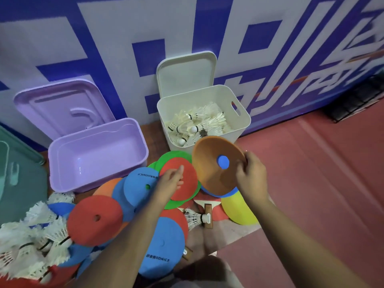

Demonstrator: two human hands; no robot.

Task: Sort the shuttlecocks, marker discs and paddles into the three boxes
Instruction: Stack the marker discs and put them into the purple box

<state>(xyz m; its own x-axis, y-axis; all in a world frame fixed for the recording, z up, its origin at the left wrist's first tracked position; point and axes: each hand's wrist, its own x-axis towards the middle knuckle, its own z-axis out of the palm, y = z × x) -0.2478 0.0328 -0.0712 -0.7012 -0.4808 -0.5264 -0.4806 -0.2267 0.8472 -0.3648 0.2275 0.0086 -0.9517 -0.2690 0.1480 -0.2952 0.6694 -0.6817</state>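
The right hand [251, 177] pinches the rim of a tilted orange rubber marker disc [207, 163], raised over the heap of coloured flat discs [94, 219] beside the white plastic box [242, 119] of feathered shuttlecocks [193, 125]. The left hand [169, 182] — fingers loosely straight, holding nothing — reaches over a red flat disc [189, 190] in front of the lilac plastic box [93, 181].

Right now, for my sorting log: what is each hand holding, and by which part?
Right hand grips the orange disc by its right rim; left hand holds nothing.
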